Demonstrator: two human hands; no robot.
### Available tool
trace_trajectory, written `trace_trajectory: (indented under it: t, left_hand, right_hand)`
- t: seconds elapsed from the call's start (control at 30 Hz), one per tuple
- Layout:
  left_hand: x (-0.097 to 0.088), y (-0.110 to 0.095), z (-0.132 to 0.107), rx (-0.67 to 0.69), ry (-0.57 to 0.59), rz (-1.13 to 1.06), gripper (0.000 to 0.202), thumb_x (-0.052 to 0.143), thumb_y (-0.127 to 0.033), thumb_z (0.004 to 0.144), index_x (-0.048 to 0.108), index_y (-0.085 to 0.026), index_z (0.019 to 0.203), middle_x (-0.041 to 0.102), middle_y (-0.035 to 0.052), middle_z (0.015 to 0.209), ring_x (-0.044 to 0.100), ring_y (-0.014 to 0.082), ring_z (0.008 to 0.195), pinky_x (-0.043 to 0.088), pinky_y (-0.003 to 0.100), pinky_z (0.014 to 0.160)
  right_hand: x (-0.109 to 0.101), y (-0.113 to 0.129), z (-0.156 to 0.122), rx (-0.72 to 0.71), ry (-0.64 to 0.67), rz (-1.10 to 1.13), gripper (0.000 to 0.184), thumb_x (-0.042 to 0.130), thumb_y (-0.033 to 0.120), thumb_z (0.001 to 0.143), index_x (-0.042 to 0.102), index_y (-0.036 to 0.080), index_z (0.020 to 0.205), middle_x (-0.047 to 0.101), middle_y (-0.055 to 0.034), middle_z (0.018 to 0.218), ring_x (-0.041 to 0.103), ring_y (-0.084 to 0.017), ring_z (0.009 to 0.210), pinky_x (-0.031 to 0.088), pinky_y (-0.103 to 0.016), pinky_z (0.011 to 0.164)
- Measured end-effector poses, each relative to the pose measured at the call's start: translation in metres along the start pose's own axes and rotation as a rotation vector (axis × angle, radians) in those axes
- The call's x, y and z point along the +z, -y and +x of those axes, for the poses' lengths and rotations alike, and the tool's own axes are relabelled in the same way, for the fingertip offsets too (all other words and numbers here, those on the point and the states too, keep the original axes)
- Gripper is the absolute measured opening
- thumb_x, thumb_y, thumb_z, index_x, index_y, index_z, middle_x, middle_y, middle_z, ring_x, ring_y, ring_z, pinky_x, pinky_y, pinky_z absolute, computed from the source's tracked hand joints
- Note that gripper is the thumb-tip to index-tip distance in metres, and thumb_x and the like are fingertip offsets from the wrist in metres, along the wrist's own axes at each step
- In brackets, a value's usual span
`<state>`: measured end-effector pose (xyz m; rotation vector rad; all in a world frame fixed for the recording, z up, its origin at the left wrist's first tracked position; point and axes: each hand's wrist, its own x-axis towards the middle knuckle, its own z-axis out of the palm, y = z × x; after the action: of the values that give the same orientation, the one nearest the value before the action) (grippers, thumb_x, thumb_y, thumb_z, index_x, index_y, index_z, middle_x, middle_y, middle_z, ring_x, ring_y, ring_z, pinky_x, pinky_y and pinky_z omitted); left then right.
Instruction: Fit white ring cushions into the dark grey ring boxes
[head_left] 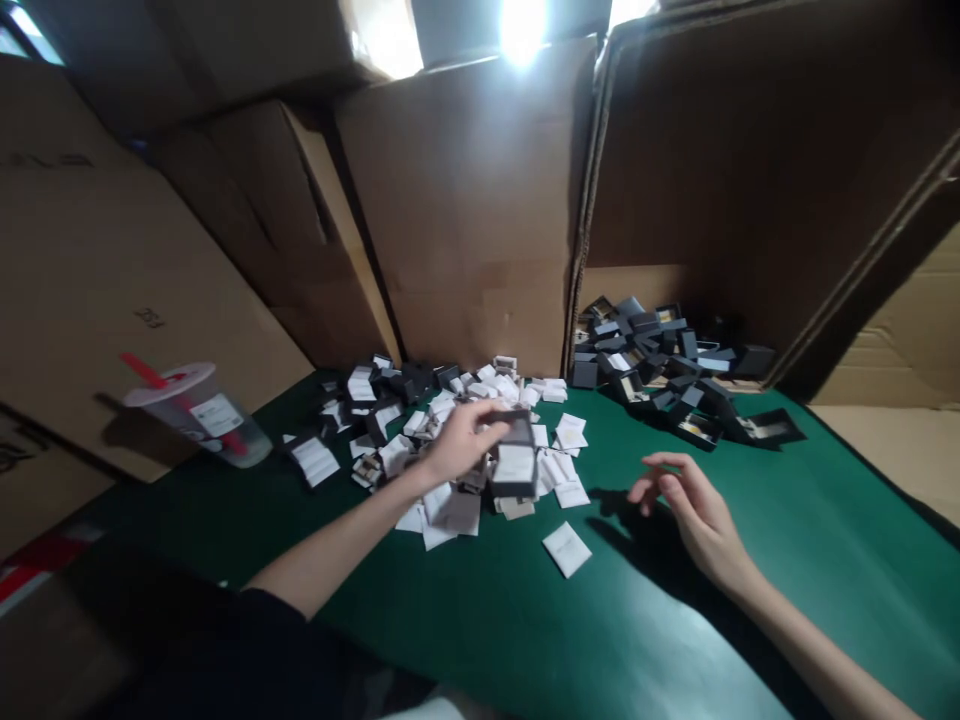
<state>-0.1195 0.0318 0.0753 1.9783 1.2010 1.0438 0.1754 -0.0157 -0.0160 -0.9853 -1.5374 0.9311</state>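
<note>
My left hand (463, 440) is closed on a small dark open box (514, 457) with a white insert, held just above a heap of white cards and dark boxes (420, 420) on the green table (637, 620). My right hand (686, 505) hovers over the bare green surface to the right, fingers loosely spread and holding nothing. A single white card (567, 549) lies between the two hands, nearer me.
A tipped cardboard carton (750, 180) at the back right spills several dark boxes (660, 365) onto the table. More cartons (465, 220) wall the back and left. A plastic cup with a red straw (199, 410) stands at the left edge.
</note>
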Motion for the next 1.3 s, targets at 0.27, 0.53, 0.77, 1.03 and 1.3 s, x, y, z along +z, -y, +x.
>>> trace_trajectory:
  t: [0.27, 0.53, 0.77, 1.03, 1.3]
  left_hand:
    - [-0.13, 0.053, 0.059, -0.337, -0.375, 0.129, 0.025, 0.054, -0.012, 0.083, 0.055, -0.014, 0.108, 0.064, 0.0055, 0.098, 0.065, 0.0133, 0.078, 0.059, 0.026, 0.065]
    - [-0.143, 0.103, 0.118, -0.496, -0.317, 0.292, 0.031, 0.056, -0.031, 0.091, 0.054, -0.014, 0.117, 0.058, 0.0088, 0.113, 0.061, 0.0189, 0.095, 0.054, 0.038, 0.079]
    - [-0.156, 0.109, 0.115, -0.456, -0.366, 0.464, 0.026, 0.059, -0.025, 0.088, 0.057, -0.013, 0.111, 0.061, 0.006, 0.102, 0.062, 0.0143, 0.08, 0.055, 0.03, 0.069]
    - [-0.157, 0.09, 0.109, -0.257, -0.422, 0.699, 0.045, 0.07, -0.016, 0.069, 0.056, -0.013, 0.112, 0.057, 0.0096, 0.109, 0.056, 0.0248, 0.105, 0.047, 0.036, 0.093]
    - [-0.084, 0.062, 0.012, 0.229, 0.101, 0.746, 0.045, 0.05, -0.04, 0.089, 0.045, -0.026, 0.132, 0.041, 0.0072, 0.14, 0.04, 0.027, 0.13, 0.031, 0.042, 0.11]
  right_hand:
    - [0.004, 0.0, 0.003, 0.127, 0.162, -0.232, 0.032, 0.046, 0.051, 0.09, 0.059, 0.022, 0.09, 0.065, -0.0033, 0.074, 0.058, -0.018, 0.065, 0.047, -0.029, 0.061]
    - [0.004, 0.002, 0.002, 0.118, 0.2, -0.314, 0.035, 0.044, 0.052, 0.09, 0.06, 0.021, 0.087, 0.065, -0.0045, 0.073, 0.058, -0.019, 0.067, 0.046, -0.03, 0.063]
    - [0.006, 0.004, 0.005, 0.085, 0.237, -0.375, 0.036, 0.041, 0.051, 0.092, 0.06, 0.021, 0.086, 0.064, -0.0036, 0.071, 0.058, -0.018, 0.064, 0.044, -0.029, 0.058]
    - [0.008, 0.008, 0.006, 0.068, 0.258, -0.413, 0.037, 0.04, 0.05, 0.093, 0.061, 0.021, 0.084, 0.065, -0.0041, 0.073, 0.058, -0.019, 0.068, 0.044, -0.03, 0.063]
    - [-0.004, 0.001, 0.013, 0.038, 0.136, -0.406, 0.032, 0.044, 0.046, 0.092, 0.061, 0.021, 0.085, 0.066, -0.0037, 0.076, 0.061, -0.019, 0.07, 0.047, -0.029, 0.065]
